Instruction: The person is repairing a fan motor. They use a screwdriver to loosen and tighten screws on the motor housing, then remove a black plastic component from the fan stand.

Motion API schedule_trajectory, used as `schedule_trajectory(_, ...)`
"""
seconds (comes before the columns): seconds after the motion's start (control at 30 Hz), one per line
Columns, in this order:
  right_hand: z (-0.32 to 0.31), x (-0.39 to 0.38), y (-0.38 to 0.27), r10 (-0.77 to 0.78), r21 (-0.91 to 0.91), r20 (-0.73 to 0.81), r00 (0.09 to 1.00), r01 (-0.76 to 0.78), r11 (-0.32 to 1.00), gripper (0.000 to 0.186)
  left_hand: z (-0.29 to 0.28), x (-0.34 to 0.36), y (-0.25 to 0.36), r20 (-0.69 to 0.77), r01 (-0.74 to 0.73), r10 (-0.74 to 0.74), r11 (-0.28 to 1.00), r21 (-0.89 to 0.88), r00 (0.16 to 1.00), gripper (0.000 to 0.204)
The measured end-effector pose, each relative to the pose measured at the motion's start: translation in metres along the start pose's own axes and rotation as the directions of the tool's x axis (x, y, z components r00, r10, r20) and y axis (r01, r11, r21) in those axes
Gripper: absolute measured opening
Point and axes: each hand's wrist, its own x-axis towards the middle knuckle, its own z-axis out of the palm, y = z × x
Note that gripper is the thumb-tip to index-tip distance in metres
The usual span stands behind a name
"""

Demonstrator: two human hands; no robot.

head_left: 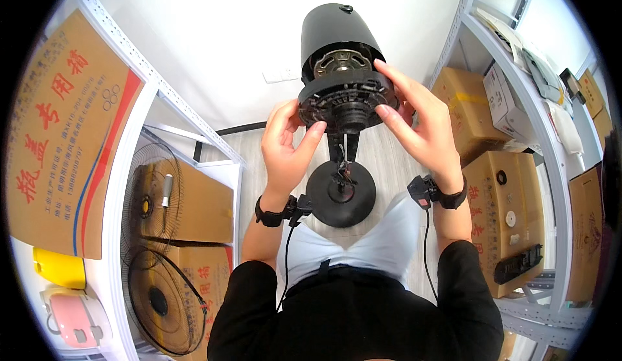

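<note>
In front of me stands a partly opened electric fan, its black rounded motor housing (337, 31) showing the metal motor (343, 58) inside. Both hands grip a black round ribbed motor cover (346, 95) by its rim, just in front of the motor; whether it touches the housing I cannot tell. My left hand (288, 144) has its thumb on the near face and its fingers behind the left edge. On the right edge, my right hand (421, 118) pinches it between thumb and fingers. Loose wires (345, 170) show on the stand above the round black base (330, 205).
On cartons at left lie a wire fan guard (139, 225), a screwdriver (167, 189) and another round guard (168, 303). A right-hand carton (483, 192) holds a black ring (501, 177), a white disc (511, 218) and a black panel (518, 264). Metal shelving (188, 115) flanks me.
</note>
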Motion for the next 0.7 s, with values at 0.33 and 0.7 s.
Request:
schedule_trajectory(0.33, 0.023, 0.010, 0.014, 0.131, 0.087, -0.288, 0.948, -0.111, 0.990, 0.040, 0.019, 0.025, 0.001, -0.186, -0.118, 0.155, 0.973, 0.196, 0.970, 0.060)
schedule_trajectory(0.7, 0.034, 0.009, 0.024, -0.044, -0.170, -0.412, 0.910, -0.029, 0.985, 0.045, 0.026, 0.020, -0.002, -0.215, -0.101, 0.150, 0.970, 0.224, 0.965, 0.063)
